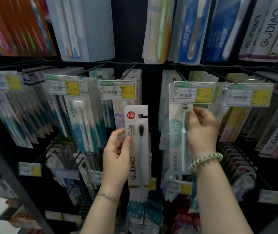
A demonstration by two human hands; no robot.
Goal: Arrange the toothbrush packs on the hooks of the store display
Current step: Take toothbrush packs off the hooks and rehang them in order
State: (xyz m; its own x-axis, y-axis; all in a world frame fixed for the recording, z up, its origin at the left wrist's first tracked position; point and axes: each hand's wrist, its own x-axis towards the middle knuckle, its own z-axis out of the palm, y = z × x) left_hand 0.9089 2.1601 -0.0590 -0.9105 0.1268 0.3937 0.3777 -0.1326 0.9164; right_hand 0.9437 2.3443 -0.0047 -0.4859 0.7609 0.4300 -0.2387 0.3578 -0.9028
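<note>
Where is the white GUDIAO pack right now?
Head view, centre: the white GUDIAO pack is held upright in the left hand, off any hook, below the middle price tag and left of the pale green pack the right hand pinches.

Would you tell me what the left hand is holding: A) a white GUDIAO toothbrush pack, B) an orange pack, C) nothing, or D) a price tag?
A: the left hand grips the white GUDIAO pack by its left edge; the right hand pinches a hanging teal pack.
</note>
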